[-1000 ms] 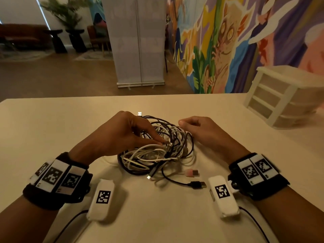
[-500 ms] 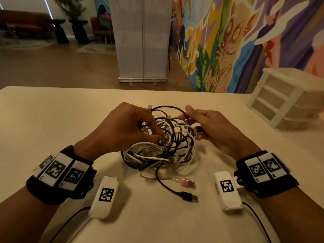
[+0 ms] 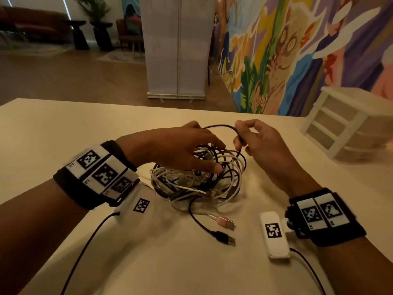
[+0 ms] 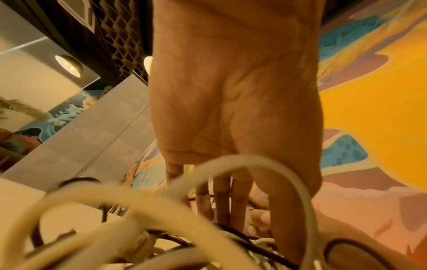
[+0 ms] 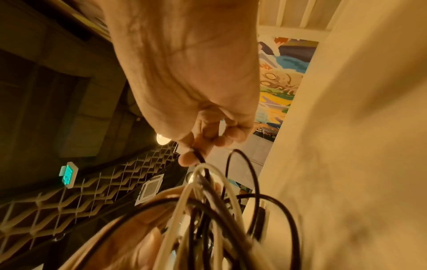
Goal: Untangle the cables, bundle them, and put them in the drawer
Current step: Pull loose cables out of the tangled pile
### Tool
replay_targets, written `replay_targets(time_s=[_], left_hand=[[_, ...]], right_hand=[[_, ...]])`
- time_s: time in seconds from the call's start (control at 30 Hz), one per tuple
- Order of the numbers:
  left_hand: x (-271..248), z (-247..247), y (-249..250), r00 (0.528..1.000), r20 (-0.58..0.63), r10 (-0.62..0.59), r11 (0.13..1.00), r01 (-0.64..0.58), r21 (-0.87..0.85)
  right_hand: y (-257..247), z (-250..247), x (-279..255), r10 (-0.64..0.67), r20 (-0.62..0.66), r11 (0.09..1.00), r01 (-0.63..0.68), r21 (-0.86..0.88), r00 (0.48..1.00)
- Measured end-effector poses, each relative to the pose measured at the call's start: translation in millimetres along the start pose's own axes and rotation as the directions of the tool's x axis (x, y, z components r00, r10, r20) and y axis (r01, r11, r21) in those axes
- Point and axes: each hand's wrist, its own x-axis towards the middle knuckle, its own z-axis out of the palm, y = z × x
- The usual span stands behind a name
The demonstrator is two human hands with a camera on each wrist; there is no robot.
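The right hand [image 3: 261, 143] is pinching a black cable [image 3: 221, 127] between thumb and fingertip and drawing a loop of it up and away from the tangle [image 3: 197, 179], where a second ago both hands were only resting against the heap. The left hand [image 3: 180, 150] is spreading over the top of the pile, fingers curled into the coils and gripping them to pin the mass down on the desk [image 3: 63, 128]. The wrist view is confirming that pinch: the black strand is running out from under the thumb [image 5: 187, 160]. So the untangling is only just getting going, I'd say; white and dark leads are sitting knotted mid-desk, a pink plug [image 3: 225, 223] and a black plug [image 3: 225, 239] trailing out in front. The drawer unit [image 3: 340, 128] is waiting at the far right, well apart, drawers looking closed.
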Motion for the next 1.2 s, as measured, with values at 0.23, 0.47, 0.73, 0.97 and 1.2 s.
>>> replay_targets(time_s=[0.23, 0.47, 0.73, 0.97, 1.2], left_hand=[[-9, -5, -8, 0.999, -0.023, 0.031, 0.996, -0.033, -0.086], [-20, -2, -27, 0.97, -0.235, 0.059, 0.955, -0.124, -0.27], [-31, 13, -98, 0.938, -0.27, -0.219, 0.917, 0.103, -0.385], [-19, 22, -97, 0.975, -0.158, -0.157, 0.883, 0.067, -0.465], [-41, 30, -113, 0.961, -0.124, -0.248, 0.716, 0.095, -0.691]], right_hand=[[-4, -10, 5, 0.063, 0.011, 0.812, -0.057, 0.58, 0.998], [9, -28, 11, 0.018, -0.108, 0.974, 0.007, 0.228, 0.994], [8, -37, 8, 0.001, -0.023, 0.972, -0.007, -0.235, 1.0], [2, -15, -1, -0.102, 0.136, 0.978, 0.125, -0.166, 0.985], [13, -15, 6, -0.094, -0.063, 0.992, 0.089, -0.09, 0.994]])
